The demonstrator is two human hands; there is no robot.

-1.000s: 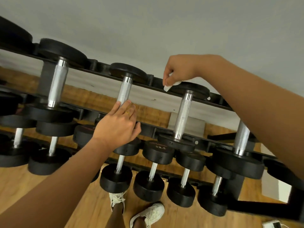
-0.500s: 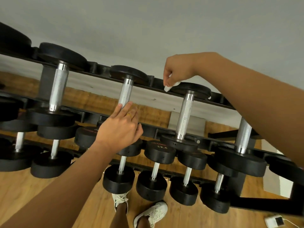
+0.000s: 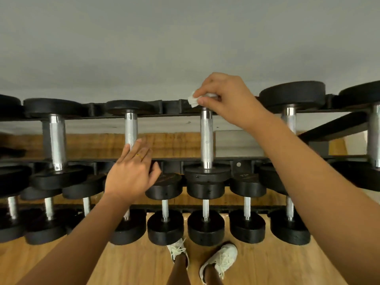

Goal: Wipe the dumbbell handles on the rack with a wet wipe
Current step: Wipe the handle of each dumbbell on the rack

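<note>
Head view is looking down over a long black metal rack (image 3: pixel 170 109) that is carrying two tiers of black round-headed dumbbells above a light wooden floor (image 3: pixel 123 264). On the upper tier, the centre dumbbell's knurled chrome handle (image 3: pixel 206 138) is getting the attention: the right hand (image 3: pixel 224 99) is curling over its far end, pinching a small crumpled white wet wipe (image 3: pixel 193 99) right where the handle is meeting the far head. The left hand (image 3: pixel 129 175) is spreading straight fingers, their tips lying against the neighbouring chrome handle (image 3: pixel 131 128) to the left. White laced sneakers (image 3: pixel 220 262) are standing below.
</note>
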